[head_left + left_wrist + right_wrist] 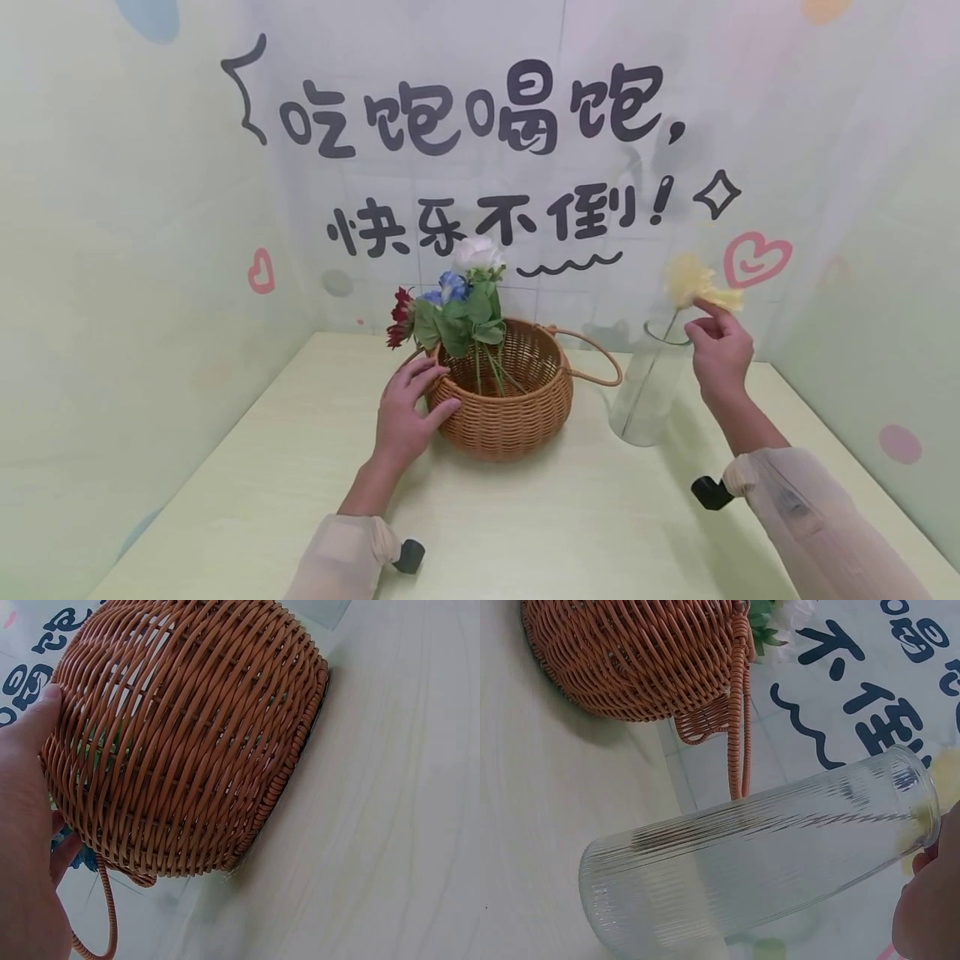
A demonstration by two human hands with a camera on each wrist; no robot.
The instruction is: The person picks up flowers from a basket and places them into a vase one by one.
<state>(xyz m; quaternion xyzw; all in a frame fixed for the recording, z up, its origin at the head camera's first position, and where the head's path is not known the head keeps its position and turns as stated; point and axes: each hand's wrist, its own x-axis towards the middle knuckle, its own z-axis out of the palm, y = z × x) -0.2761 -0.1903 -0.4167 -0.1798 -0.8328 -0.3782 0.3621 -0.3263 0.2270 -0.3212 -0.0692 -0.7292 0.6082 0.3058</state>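
A brown wicker basket (504,429) stands on the table with a white flower (478,255), a blue flower (453,287) and a red flower (400,321) leaning to its left side. My left hand (403,417) holds the basket's left rim, thumb toward the front. In the left wrist view the thumb lies along the woven wall. To the right, my right hand (723,354) pinches a yellow flower (684,279) just under its bloom. Its thin stem runs down inside a clear ribbed glass vase (765,847), reaching near the bottom. The vase stands upright.
The basket's right loop handle (611,358) sticks out toward the vase. Behind the pale table (540,525) hangs a printed backdrop (480,183) with dark lettering, and patterned side walls close in left and right. A small black device (409,557) sits at each wrist.
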